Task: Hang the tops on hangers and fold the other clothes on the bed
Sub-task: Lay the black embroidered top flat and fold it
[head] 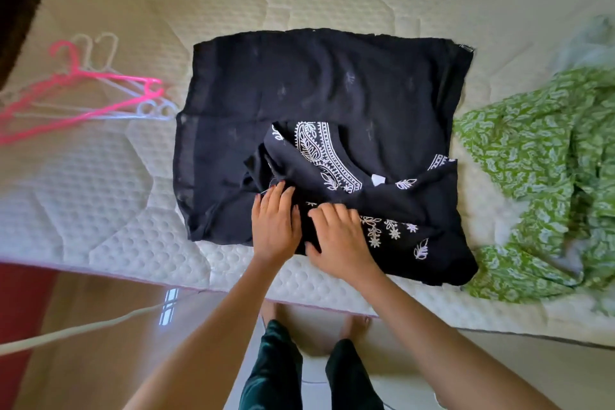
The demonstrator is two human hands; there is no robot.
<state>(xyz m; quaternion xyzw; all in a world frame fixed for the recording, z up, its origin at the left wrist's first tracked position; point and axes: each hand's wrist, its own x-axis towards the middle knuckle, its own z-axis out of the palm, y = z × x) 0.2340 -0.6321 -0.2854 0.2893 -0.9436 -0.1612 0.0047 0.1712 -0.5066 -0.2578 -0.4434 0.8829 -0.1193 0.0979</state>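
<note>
On black top point(332, 103): both hands point(276, 223) flat, fingers spread.

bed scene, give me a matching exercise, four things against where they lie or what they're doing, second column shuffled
Things:
1. hangers
2. green garment
3. black top
4. hands (left hand, right hand)

Places or states:
A. pressing on the black cloth near the bed's front edge
B. spread in the middle of the bed
C. crumpled at the right side
D. piled at the left side

Pairs: 1-D, 2-C, 3-B, 4-A
</note>
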